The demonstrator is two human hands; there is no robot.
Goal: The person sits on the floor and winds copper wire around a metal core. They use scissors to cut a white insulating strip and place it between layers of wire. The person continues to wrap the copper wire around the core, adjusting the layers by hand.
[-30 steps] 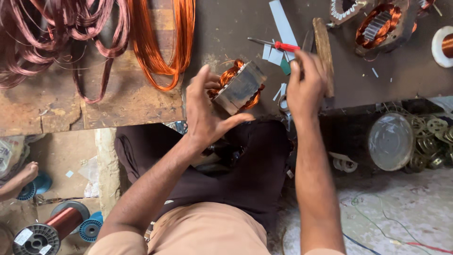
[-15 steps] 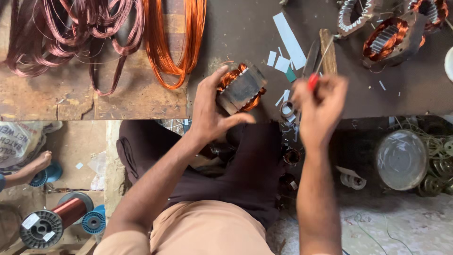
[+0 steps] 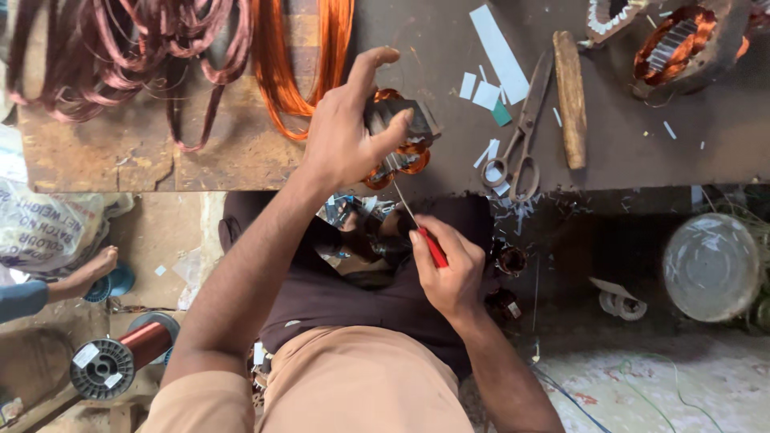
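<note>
My left hand [image 3: 346, 132] grips a small motor stator [image 3: 399, 138], a grey metal core with copper windings, at the front edge of the dark workbench [image 3: 609, 152]. My right hand [image 3: 449, 269] is below the bench edge, over my lap, and holds a red-handled screwdriver [image 3: 423, 232]. Its thin metal shaft points up to the underside of the stator's copper coils.
Scissors [image 3: 520, 140], a wooden stick [image 3: 571, 98] and white paper strips [image 3: 499, 52] lie right of the stator. Copper wire loops [image 3: 301, 56] hang at left, another stator [image 3: 682, 44] at top right. A wire spool [image 3: 116, 361] and a round lid [image 3: 710, 265] sit on the floor. Another person's foot [image 3: 88, 273] shows at left.
My right hand came down from the bench top to below its edge and turned the screwdriver tip up against the stator. My left hand tilted the stator at the bench edge.
</note>
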